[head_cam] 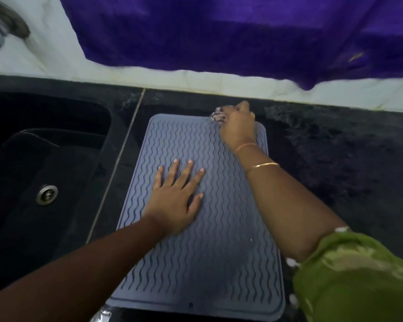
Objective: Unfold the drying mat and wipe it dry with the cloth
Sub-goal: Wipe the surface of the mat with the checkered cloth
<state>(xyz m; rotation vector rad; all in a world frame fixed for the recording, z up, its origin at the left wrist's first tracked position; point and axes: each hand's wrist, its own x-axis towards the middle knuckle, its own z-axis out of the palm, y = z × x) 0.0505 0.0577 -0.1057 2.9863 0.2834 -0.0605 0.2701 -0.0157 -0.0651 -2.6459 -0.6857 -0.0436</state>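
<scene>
Drying mat (209,228) lies unfolded on our counter (335,159). Left hand (176,201) pins it, fingers spread wide; right hand (237,126) bunches the cloth (216,116) at one o'clock. Hard strokes might slide it toward the sink (44,159).

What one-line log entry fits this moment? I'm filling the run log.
mat: unfolded flat | left hand: pressing mat | right hand: cloth at far edge
</scene>
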